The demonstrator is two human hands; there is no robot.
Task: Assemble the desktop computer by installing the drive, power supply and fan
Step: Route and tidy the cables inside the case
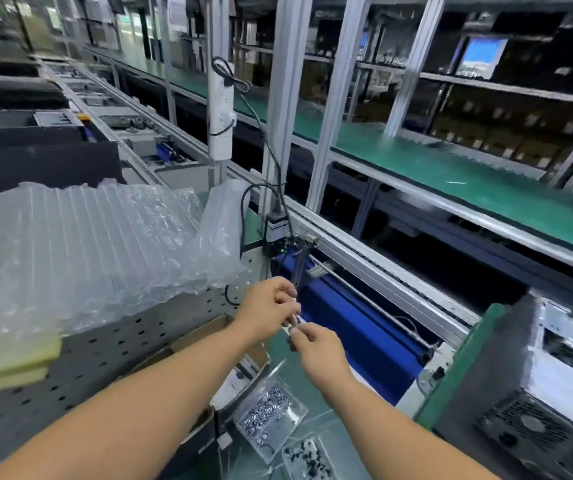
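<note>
My left hand (273, 306) and my right hand (316, 348) meet over the workbench, both pinching a small, thin metal piece (293, 322) between their fingertips; it is too blurred to identify. Below them lies a clear tray of silver screws (267, 415) and a second clear tray with dark screws (307, 459). A desktop computer case (534, 393) lies at the lower right, with its power supply grille (524, 427) facing me.
Bubble wrap sheets (87, 251) cover a perforated metal case (105, 351) on the left. An open cardboard box (209, 341) sits under my left arm. A conveyor rail (382, 268), a small black device with cables (276, 233) and green shelves (451, 168) lie ahead.
</note>
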